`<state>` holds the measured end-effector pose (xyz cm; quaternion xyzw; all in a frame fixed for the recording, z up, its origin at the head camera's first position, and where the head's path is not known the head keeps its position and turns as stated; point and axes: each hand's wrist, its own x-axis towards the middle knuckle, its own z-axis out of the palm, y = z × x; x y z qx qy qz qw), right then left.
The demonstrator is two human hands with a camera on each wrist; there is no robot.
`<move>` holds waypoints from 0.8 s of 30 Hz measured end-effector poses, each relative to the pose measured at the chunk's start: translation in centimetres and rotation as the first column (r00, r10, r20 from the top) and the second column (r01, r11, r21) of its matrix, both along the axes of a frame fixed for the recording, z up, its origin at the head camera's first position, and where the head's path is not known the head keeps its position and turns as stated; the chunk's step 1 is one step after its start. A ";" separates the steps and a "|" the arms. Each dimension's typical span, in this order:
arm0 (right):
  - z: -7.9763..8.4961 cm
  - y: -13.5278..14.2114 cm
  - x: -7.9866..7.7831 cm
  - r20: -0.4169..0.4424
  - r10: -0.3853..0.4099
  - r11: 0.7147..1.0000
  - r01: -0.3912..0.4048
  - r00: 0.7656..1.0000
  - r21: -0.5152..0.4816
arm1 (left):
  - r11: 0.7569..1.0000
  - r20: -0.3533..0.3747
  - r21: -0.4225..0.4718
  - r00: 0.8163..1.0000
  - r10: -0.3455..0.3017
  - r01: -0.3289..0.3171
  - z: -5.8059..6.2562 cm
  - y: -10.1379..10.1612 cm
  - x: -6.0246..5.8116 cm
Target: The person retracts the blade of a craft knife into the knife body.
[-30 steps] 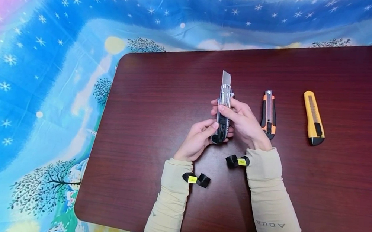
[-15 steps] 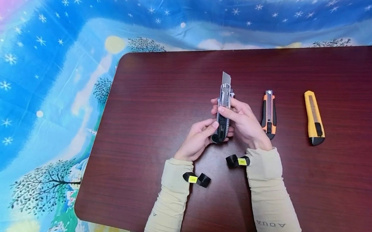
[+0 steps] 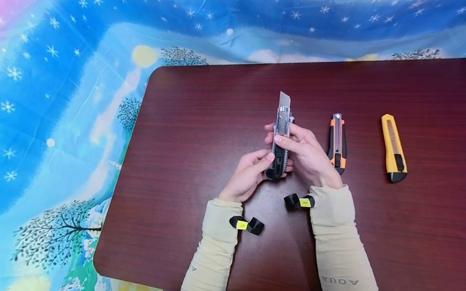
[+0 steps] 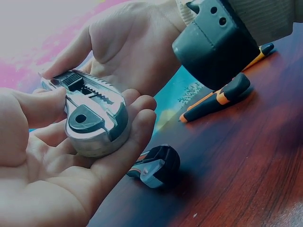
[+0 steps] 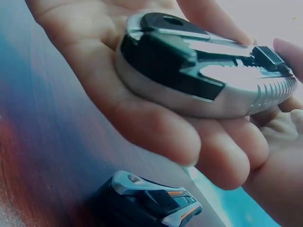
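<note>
A silver and black snap-off utility knife (image 3: 283, 122) is held up over the table, its blade (image 3: 285, 100) out and pointing away from me. My left hand (image 3: 247, 177) holds its rear end, which lies on the fingers, with the thumb against the side. Further up the body, my right hand (image 3: 309, 155) grips it, thumb laid across the top and fingers behind. Both wrist views show the knife's rounded butt, ribbed black slider and toothed track. Below the hands lies a grey and black utility knife with orange trim (image 4: 156, 166), mostly hidden by the held one in the head view.
An orange and black utility knife (image 3: 336, 141) lies just right of my right hand. Farther right is a yellow utility knife (image 3: 393, 149) with a black end. The dark red-brown table (image 3: 181, 159) has a rounded left corner, and a patterned blue cloth (image 3: 73, 102) hangs beyond it.
The blade tip sits slightly lower in the head view, and a little less blade shows above the knife's nose. Both hands keep nearly the same place and grip.
</note>
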<state>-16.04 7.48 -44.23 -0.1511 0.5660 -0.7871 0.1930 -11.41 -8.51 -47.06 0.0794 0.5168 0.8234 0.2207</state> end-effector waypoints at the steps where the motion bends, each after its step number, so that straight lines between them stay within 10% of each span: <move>1: 0.0 0.0 0.0 0.004 0.004 1.000 -0.004 1.000 -0.003 | 1.000 0.000 0.000 1.000 0.001 -0.001 0.0 0.0 0.0; 24: 0.1 0.2 0.0 0.082 0.054 0.998 -0.052 0.995 -0.025 | 1.000 0.001 0.006 1.000 0.018 -0.018 -0.2 0.1 0.0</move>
